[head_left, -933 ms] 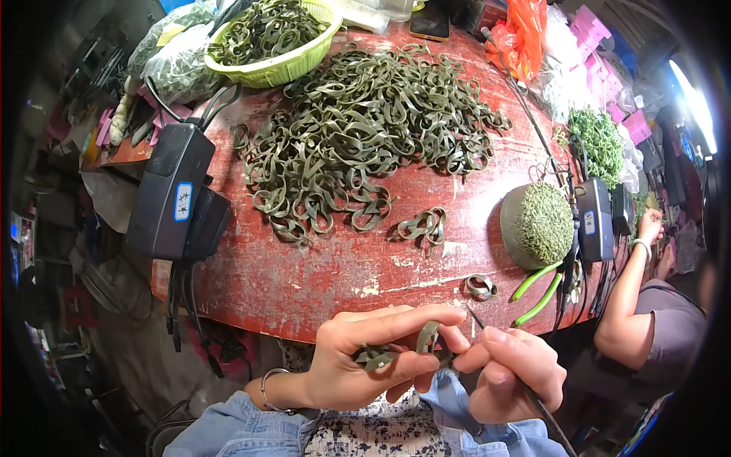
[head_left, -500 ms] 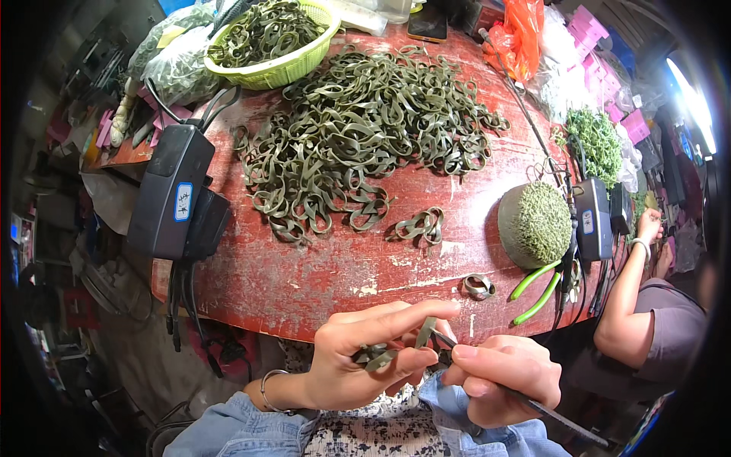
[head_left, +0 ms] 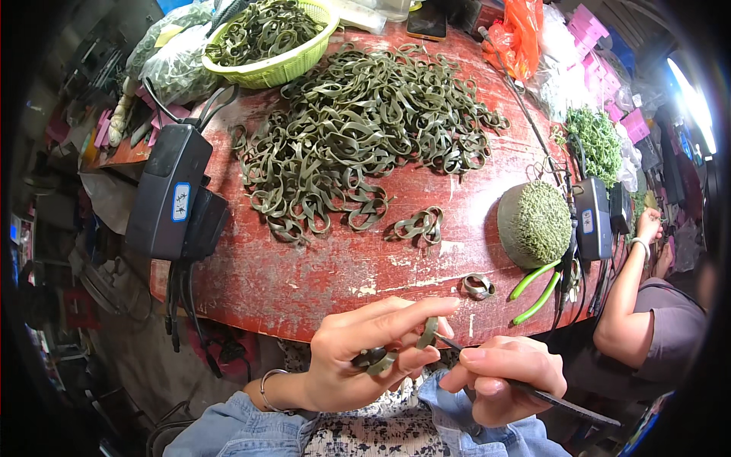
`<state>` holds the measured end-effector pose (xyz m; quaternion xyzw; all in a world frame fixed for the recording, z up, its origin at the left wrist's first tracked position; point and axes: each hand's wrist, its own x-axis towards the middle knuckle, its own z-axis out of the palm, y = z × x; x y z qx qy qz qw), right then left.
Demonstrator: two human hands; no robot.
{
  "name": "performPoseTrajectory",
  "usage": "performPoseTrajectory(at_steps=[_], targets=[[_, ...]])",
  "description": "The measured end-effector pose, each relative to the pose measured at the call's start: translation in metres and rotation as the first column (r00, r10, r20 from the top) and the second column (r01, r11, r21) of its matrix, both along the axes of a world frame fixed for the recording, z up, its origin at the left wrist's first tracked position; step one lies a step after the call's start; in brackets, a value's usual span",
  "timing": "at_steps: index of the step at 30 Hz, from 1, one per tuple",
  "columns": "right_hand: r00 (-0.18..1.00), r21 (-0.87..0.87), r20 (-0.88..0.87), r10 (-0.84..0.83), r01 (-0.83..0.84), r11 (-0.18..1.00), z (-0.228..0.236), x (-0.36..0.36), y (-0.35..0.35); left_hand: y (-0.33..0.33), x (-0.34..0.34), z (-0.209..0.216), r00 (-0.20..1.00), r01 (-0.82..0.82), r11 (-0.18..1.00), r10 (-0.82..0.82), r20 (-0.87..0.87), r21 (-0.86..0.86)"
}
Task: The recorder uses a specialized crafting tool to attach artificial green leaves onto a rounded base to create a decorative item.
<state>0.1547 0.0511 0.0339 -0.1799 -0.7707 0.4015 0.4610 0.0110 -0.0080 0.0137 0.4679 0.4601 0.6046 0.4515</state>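
My left hand [head_left: 350, 343], near the table's front edge, is closed around several dark olive looped strips. One strip [head_left: 429, 333] stands up between the thumb and index finger, and more loops [head_left: 379, 358] are tucked in the palm. Pinched in my right hand [head_left: 514, 377] is a slim dark tool [head_left: 580, 411] with a flat, ridged-looking tail end. Its thin tip points at the strip in my left hand; whether they touch I cannot tell. A big heap of the same loops [head_left: 358, 129] covers the table's far middle. A small cluster [head_left: 420, 226] and a single loop [head_left: 479, 286] lie closer to me.
On the red table [head_left: 304, 282] stand a yellow-green basket [head_left: 266, 76] of loops and a round tub [head_left: 512, 228] heaped with small green pieces. Green-handled pliers [head_left: 537, 297] lie beside the tub. Black cabled boxes [head_left: 173, 190] flank both sides. At right, another person's arm [head_left: 628, 305] reaches in.
My right hand has drawn slightly right and down, pulling the tool's tip back a little from the strip. The left hand has barely shifted.
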Motion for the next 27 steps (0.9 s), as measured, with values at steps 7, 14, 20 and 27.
performPoseTrajectory(at_steps=[7,14,20,27], targets=[[0.996,-0.122,-0.094,-0.009,-0.003,0.993,-0.004,-0.004,-0.004,-0.003,-0.001,-0.002,0.999,0.023,0.999,-0.022,0.030,-0.027],[0.976,0.018,-0.129,-0.174,0.178,0.984,-0.007,-0.006,-0.008,-0.002,0.000,0.005,0.974,0.053,0.992,-0.026,0.226,-0.114],[0.966,-0.340,-0.068,-0.251,0.214,0.916,0.000,-0.004,-0.013,-0.003,-0.005,0.011,0.980,0.087,0.971,-0.043,0.192,-0.224],[0.989,-0.371,-0.079,-0.125,0.088,0.924,-0.004,-0.005,-0.007,-0.003,-0.005,0.013,0.992,0.028,0.973,0.001,0.127,-0.229]])
